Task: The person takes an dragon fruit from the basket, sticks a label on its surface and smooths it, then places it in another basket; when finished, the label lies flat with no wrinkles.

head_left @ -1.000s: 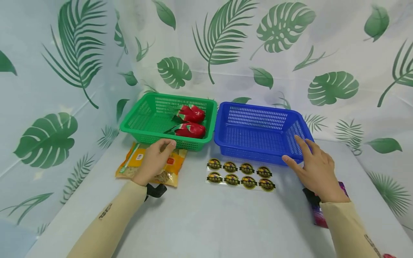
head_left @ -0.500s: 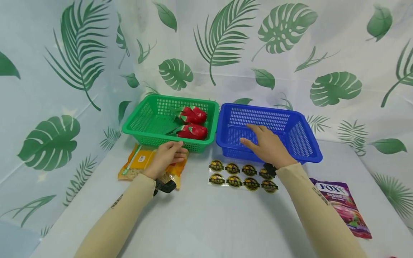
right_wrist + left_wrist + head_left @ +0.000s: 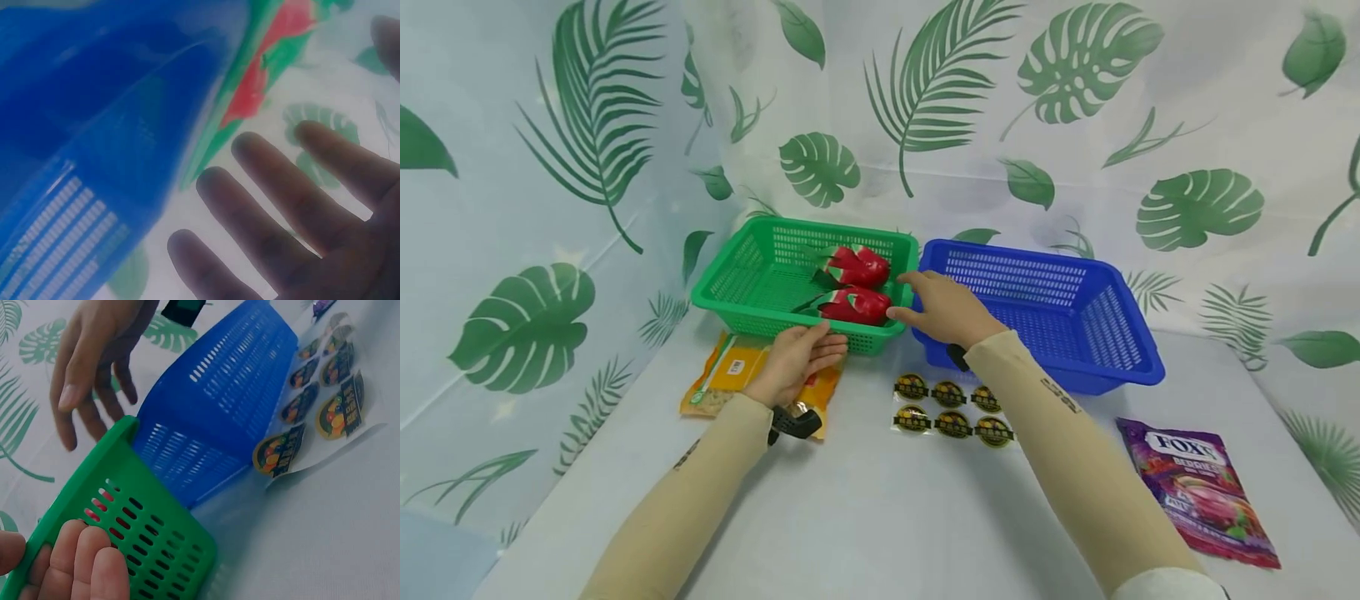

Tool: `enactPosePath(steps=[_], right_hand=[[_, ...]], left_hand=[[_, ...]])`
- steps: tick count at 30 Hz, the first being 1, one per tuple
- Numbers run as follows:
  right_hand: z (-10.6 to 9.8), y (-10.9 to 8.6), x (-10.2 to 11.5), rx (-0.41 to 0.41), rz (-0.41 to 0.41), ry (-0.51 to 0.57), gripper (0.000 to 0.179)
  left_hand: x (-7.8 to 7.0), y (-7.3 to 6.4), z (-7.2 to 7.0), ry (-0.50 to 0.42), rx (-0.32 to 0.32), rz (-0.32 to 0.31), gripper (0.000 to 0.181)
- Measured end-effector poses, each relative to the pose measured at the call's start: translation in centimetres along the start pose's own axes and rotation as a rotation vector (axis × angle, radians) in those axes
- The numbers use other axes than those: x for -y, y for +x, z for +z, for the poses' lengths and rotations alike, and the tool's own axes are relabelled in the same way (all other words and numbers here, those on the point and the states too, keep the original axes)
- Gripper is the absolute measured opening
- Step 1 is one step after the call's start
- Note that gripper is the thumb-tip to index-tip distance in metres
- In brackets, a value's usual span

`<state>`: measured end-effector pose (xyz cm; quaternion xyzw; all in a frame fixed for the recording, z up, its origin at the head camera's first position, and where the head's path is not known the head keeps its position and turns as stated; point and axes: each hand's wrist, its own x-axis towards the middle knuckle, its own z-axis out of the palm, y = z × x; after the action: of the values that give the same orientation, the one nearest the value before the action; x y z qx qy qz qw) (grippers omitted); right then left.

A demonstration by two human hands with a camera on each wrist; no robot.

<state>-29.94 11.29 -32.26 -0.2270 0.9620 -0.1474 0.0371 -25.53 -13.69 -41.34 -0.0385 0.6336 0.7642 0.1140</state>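
Observation:
Two red dragon fruits (image 3: 855,307) with green tips lie at the right side of the green basket (image 3: 741,315). My left hand (image 3: 795,360) is at that basket's front edge; in the left wrist view, its thumb and curled fingers (image 3: 84,562) pinch the rim from either side. My right hand (image 3: 951,308) hovers where the green and blue baskets (image 3: 1093,375) meet, thumb and fingers spread towards the dragon fruits. The right wrist view shows those fingers apart with nothing between them.
Under my left hand lies an orange food packet (image 3: 707,387). A sheet of round stickers (image 3: 932,408) lies before the blue basket, partly hidden by my right sleeve. A purple candy bag (image 3: 1198,492) is at the right. Leaf-printed cloth (image 3: 955,200) hangs behind.
My right hand has swept leftward from the blue basket's right corner, across it, to the green basket's right end. My left hand has shifted slightly right along the green rim.

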Motion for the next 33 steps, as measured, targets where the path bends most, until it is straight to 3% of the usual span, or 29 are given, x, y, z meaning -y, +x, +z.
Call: enactPosePath(steps=[15, 24, 33], right_hand=[[1.4, 6.3, 5.0, 0.16, -0.028, -0.02, 0.067], [2.9, 9.1, 5.5, 0.253, 0.032, -0.095, 0.071], [2.8, 10.7, 5.9, 0.306, 0.071, -0.116, 0.059]], left_hand=[[-0.2, -0.1, 0.0, -0.14, -0.008, -0.011, 0.039], [0.3, 0.1, 0.1, -0.145, 0.003, -0.009, 0.035], [0.2, 0.2, -0.2, -0.152, 0.006, 0.013, 0.034]])
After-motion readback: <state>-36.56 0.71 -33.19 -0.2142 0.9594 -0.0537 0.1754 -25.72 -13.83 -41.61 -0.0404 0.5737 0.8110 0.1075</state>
